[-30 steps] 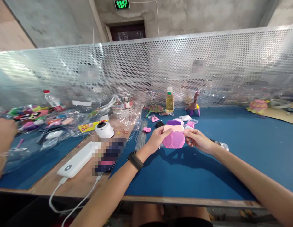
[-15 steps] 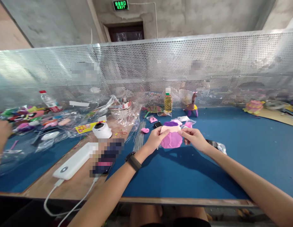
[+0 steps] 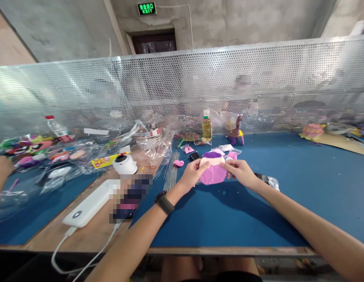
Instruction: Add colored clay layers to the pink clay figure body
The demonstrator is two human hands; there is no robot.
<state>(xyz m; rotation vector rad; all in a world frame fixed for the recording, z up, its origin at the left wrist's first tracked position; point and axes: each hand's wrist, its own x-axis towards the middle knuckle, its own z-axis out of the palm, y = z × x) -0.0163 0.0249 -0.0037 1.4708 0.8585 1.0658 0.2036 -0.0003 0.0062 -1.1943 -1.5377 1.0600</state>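
A flat pink clay piece with a cream band and a purple patch on top hangs between my two hands, above the blue table mat. My left hand pinches its left edge at the cream band, with a dark band on the wrist. On the right edge, the thumb and fingers of my right hand are closed on the same piece. Just behind it lie small clear packets with pink clay and a black object. A small pink clay lump rests on thin wires.
An oil bottle and a clay animal stand near the perforated metal screen. To the left are a white roll, a power bank, a phone and bagged clay. Another person's hand shows at far left.
The view has shifted slightly. Both hands keep their hold on the clay piece, and the pink part looks a little more tilted. The other person's hand has moved slightly.
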